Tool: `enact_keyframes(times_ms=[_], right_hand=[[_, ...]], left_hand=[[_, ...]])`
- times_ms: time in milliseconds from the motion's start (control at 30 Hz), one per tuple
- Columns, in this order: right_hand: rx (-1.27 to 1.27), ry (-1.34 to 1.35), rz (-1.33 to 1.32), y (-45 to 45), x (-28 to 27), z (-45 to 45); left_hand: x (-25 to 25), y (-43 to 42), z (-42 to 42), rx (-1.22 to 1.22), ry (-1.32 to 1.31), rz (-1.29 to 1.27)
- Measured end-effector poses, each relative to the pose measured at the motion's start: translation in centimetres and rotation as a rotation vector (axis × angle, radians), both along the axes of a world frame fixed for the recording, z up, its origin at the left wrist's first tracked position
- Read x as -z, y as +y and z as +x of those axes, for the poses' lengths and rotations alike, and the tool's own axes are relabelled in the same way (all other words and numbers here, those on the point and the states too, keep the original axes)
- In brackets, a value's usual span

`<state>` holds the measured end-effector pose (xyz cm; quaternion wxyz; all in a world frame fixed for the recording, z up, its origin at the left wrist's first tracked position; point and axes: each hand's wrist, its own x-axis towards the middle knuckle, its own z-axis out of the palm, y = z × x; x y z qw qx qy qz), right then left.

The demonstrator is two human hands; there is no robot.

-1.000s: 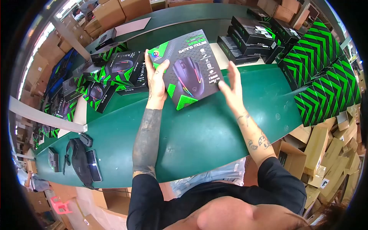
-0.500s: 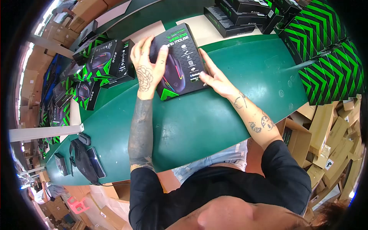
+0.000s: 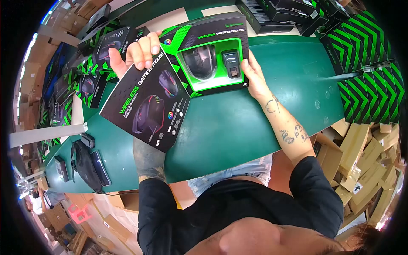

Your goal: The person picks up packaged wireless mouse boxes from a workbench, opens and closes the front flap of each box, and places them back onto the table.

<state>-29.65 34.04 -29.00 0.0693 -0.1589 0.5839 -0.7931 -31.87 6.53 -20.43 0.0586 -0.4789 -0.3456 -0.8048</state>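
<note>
A black and green wireless gaming mouse box is held up over the green table, its front flap swung out to the left. My left hand is closed on the upper edge of that flap, fingers curled over it. Along the box's right side, my right hand grips the edge, thumb on the front. Through the clear window show a dark mouse and a small black device with what looks like a USB plug. Printed mouse pictures cover the flap's inside.
Similar mouse boxes are piled at the left, with more black boxes at the back. Green-striped boxes stand at the right. A black pouch and phone lie on the table. Cardboard cartons fill the right-hand floor.
The box was closed, with both hands on it. Its front flap has now been opened leftward by my left hand, showing the window. The box has shifted slightly right and up.
</note>
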Motion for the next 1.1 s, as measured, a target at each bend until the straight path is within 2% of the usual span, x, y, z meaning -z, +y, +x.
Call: enact_keyframes(times_ms=[100,167,200,267,300,367,400,467,533,600,667,767,900,967,1000,1033,1067,1100], right_hand=[[-0.031,-0.067,-0.047,0.0,-0.1,-0.1],[-0.024,-0.169,-0.148,-0.9,0.1,-0.9],[-0.017,-0.207,-0.192,-1.5,-0.6,-1.5],[-0.051,-0.368,-0.459,-2.2,-2.5,-2.5],[-0.024,-0.336,-0.488,-2.3,-2.2,-3.6],[0.119,-0.241,-0.266,-1.4,-1.6,-4.5],[0.189,-0.190,-0.156,-1.1,-1.9,-5.0],[0.409,-0.029,0.225,1.8,-1.4,-8.6],[0.935,0.675,0.811,5.2,-2.4,-12.8],[1.045,0.842,1.142,7.6,-4.6,-16.3],[0.983,0.862,1.401,8.9,-5.7,-18.8],[0.959,0.816,1.489,8.5,-4.6,-19.3],[1.041,1.081,1.459,5.8,-4.0,-14.4],[0.937,1.089,1.329,5.8,-5.4,-11.2],[0.885,1.092,1.242,5.7,-6.7,-9.3],[0.923,0.935,1.203,4.8,-8.7,-6.5],[0.980,0.805,0.807,4.0,-9.2,-5.4],[0.807,0.494,0.196,3.6,-8.4,-4.8]], left_hand=[[-1.3,0.6,0.7,-0.164,-0.015,-0.083],[-2.2,3.2,3.4,-0.935,-0.200,-0.224],[-3.0,4.2,3.4,-1.317,-0.018,-0.421],[-3.1,4.8,3.1,-1.420,0.053,-0.307],[-3.2,5.1,3.5,-1.415,0.068,-0.407],[-4.0,5.6,4.5,-1.471,0.138,-0.655],[-4.2,5.9,4.7,-1.492,0.186,-0.718],[-4.4,6.4,5.1,-1.433,0.159,-0.791],[-4.3,6.5,5.0,-1.402,0.078,-0.799],[-4.2,6.5,4.8,-1.388,0.071,-0.823],[-4.2,6.8,4.7,-1.306,0.029,-0.833],[-3.8,7.1,4.4,-1.241,0.042,-0.864],[-3.4,7.0,4.6,-1.166,0.091,-0.941],[-2.9,6.9,4.4,-1.161,0.118,-0.964],[-2.8,6.7,4.5,-1.127,0.040,-1.016],[-2.5,6.6,4.4,-1.219,0.096,-1.007],[-2.1,6.4,4.3,-1.260,0.096,-0.941],[-1.4,6.4,4.0,-1.297,0.035,-0.874]])
